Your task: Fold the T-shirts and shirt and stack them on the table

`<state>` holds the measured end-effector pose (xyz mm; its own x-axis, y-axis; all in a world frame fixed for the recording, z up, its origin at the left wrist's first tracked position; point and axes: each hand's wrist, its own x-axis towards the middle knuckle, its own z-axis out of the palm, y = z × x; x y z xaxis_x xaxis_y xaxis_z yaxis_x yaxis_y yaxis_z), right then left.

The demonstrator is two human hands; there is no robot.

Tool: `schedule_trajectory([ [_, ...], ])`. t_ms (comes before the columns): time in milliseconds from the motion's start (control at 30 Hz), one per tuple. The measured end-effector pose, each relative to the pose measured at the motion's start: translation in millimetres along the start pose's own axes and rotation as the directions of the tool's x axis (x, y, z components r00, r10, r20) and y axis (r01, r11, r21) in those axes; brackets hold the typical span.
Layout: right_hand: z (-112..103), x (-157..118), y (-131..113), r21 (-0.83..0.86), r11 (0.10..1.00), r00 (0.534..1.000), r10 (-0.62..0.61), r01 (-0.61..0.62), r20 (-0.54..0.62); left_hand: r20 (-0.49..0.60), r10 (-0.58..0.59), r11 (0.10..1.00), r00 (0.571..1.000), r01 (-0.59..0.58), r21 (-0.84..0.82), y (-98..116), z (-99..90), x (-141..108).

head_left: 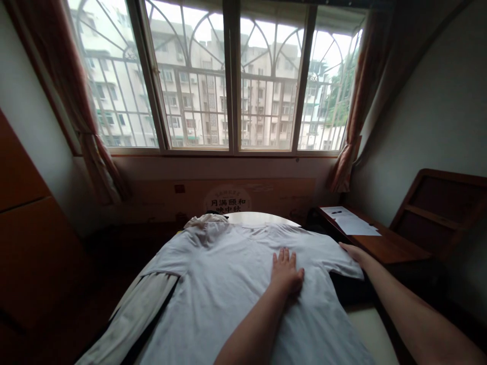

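White T-shirt is spread flat on the round surface below the window — left hand pressed on it, fingers apart; right hand laid at the sleeve edge, fingers together.

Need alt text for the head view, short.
A left hand lies flat on a white T-shirt spread on a table; the right hand touches its sleeve edge. A barred window is behind.

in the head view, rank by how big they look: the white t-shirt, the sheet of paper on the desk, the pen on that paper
1. white t-shirt, by far the largest
2. sheet of paper
3. pen, a tiny dark mark
The shirt lies nearer the camera, which exaggerates its lead.
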<state>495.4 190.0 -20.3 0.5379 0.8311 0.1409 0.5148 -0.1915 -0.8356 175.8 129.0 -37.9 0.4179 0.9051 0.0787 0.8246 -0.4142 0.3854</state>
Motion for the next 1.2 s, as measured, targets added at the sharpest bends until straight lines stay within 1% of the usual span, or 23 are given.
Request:
schedule_trajectory([
  [100,-8.2,-1.4,-17.1,-0.054,0.998,0.996,-0.023,0.018,-0.081,0.031,-0.003,0.997,1.0,0.005,-0.079,4.1,-4.7,-1.5],
  [133,-12.2,-2.4,-25.0,-0.083,0.995,0.991,-0.069,0.06,-0.111,0.049,-0.011,0.987,0.999,0.018,-0.157,5.5,-8.8,-1.0],
  [200,-20.1,-7.0,-44.1,-0.158,0.964,0.957,-0.239,0.213,-0.165,0.113,-0.031,0.923,0.993,0.071,-0.378,5.8,-22.3,1.4],
  [267,-25.9,-16.6,-65.8,-0.216,0.891,0.876,-0.44,0.399,-0.199,0.19,-0.033,0.805,0.981,0.139,-0.577,-1.1,-42.7,4.0],
  [333,-29.2,-30.8,-86.3,-0.211,0.813,0.784,-0.581,0.543,-0.219,0.218,-0.027,0.723,0.976,0.17,-0.67,-17.8,-68.9,3.5],
  [400,-30.4,-47.3,-101.9,-0.159,0.752,0.718,-0.659,0.64,-0.225,0.202,-0.041,0.661,0.978,0.179,-0.729,-43.5,-99.1,-3.3],
  [433,-30.0,-55.3,-107.2,-0.123,0.731,0.699,-0.68,0.672,-0.22,0.178,-0.063,0.636,0.982,0.177,-0.751,-58.6,-115.3,-9.4],
  [467,-28.9,-62.6,-110.8,-0.076,0.721,0.696,-0.687,0.689,-0.211,0.14,-0.096,0.618,0.985,0.169,-0.768,-74.5,-132.1,-17.1],
  [500,-26.8,-69.1,-113.0,-0.012,0.726,0.711,-0.676,0.688,-0.195,0.093,-0.14,0.608,0.986,0.16,-0.778,-91.0,-149.4,-26.0],
  [533,-23.7,-74.8,-114.2,0.077,0.746,0.746,-0.643,0.661,-0.173,0.04,-0.194,0.607,0.98,0.152,-0.78,-107.7,-167.1,-36.0],
  [567,-19.7,-79.9,-114.8,0.189,0.776,0.798,-0.584,0.602,-0.145,-0.013,-0.258,0.614,0.966,0.153,-0.775,-124.7,-185.0,-46.8],
  [600,-14.7,-84.6,-115.2,0.314,0.803,0.859,-0.5,0.507,-0.109,-0.066,-0.328,0.627,0.942,0.165,-0.762,-142.0,-202.9,-58.3],
  [633,-9.0,-89.2,-115.9,0.439,0.812,0.914,-0.401,0.386,-0.062,-0.119,-0.402,0.644,0.908,0.188,-0.741,-159.5,-220.3,-70.4],
  [667,-2.7,-94.0,-117.3,0.55,0.795,0.954,-0.3,0.256,-0.01,-0.171,-0.477,0.663,0.862,0.225,-0.714,-177.2,-237.0,-83.1],
  [700,4.1,-99.2,-119.6,0.639,0.757,0.977,-0.209,0.134,0.042,-0.224,-0.547,0.68,0.806,0.272,-0.681,-194.9,-252.5,-96.6],
  [733,11.5,-104.8,-122.8,0.705,0.709,0.987,-0.134,0.029,0.094,-0.272,-0.607,0.692,0.747,0.329,-0.643,-212.4,-266.2,-110.6],
  [800,28.3,-117.4,-132.6,0.774,0.62,0.981,-0.04,-0.125,0.19,-0.342,-0.691,0.694,0.637,0.453,-0.559,-245.3,-287.1,-139.1],
  [833,38.2,-124.4,-138.9,0.785,0.593,0.973,-0.012,-0.179,0.231,-0.366,-0.718,0.686,0.592,0.51,-0.519,-260.0,-294.0,-152.8],
  [900,62.2,-139.8,-153.7,0.78,0.574,0.955,0.012,-0.25,0.297,-0.379,-0.751,0.66,0.54,0.604,-0.448,-284.8,-300.8,-176.2],
  [967,92.4,-157.7,-170.6,0.766,0.578,0.939,0.0,-0.281,0.344,-0.357,-0.777,0.629,0.519,0.674,-0.389,-303.1,-300.7,-192.3],
  [1033,127.8,-178.1,-188.7,0.756,0.575,0.917,-0.021,-0.314,0.398,-0.315,-0.8,0.597,0.51,0.726,-0.342,-315.9,-296.7,-200.8],
  [1100,165.7,-200.5,-206.8,0.744,0.568,0.89,-0.041,-0.353,0.453,-0.27,-0.818,0.574,0.508,0.758,-0.31,-325.0,-290.6,-203.3],
  [1200,221.8,-235.7,-230.0,0.717,0.565,0.847,-0.06,-0.407,0.528,-0.222,-0.83,0.557,0.511,0.773,-0.303,-335.1,-279.6,-199.8],
])
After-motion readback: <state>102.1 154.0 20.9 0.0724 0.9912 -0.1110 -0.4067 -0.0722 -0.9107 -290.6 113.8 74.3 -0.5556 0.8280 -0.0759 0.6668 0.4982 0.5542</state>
